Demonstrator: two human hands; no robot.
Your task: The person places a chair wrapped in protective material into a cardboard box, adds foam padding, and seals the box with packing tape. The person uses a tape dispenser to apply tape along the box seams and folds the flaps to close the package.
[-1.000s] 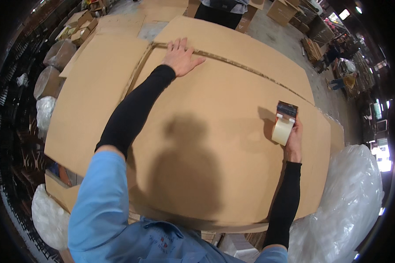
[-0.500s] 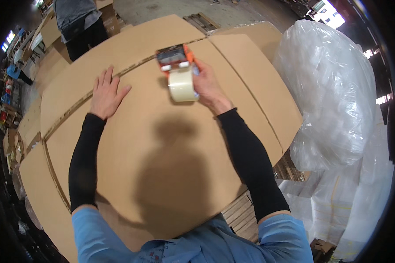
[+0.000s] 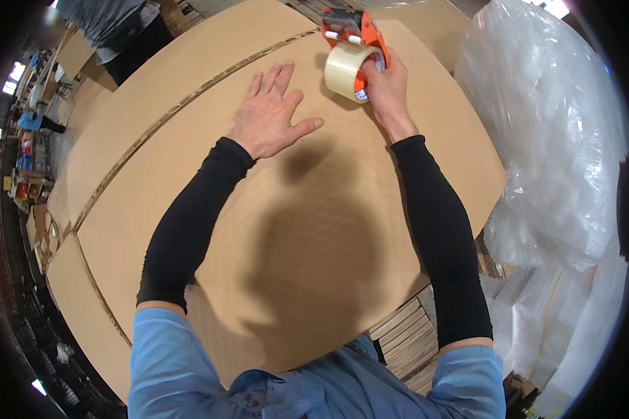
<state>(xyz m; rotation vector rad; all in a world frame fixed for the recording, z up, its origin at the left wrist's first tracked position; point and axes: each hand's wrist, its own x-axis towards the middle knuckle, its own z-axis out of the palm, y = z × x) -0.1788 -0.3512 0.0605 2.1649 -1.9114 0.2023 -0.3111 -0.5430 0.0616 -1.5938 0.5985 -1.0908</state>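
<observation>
My right hand (image 3: 388, 96) grips an orange hand-held tape dispenser (image 3: 372, 33) near the far right of a big brown cardboard box (image 3: 189, 202). A wide roll of clear tape (image 3: 342, 72) sits on it, and my fingers reach into the roll's core. To the left, my left hand (image 3: 269, 115) is open, palm down over the cardboard, with the fingers spread and nothing held. Whether its palm presses on the board cannot be made out. A long seam (image 3: 157, 129) between cardboard panels runs beyond my left hand.
A large clear plastic bag (image 3: 548, 146), bulging with pale contents, stands right of the box. Slatted wood (image 3: 407, 342) shows below the box's near edge. One person in grey and black (image 3: 122, 35) stands at the far left, another in blue (image 3: 38, 121) farther off.
Both hands have shifted right and farther away, the dispenser moving with the right one. My left hand is now closer to the tape roll. The view has shifted too.
</observation>
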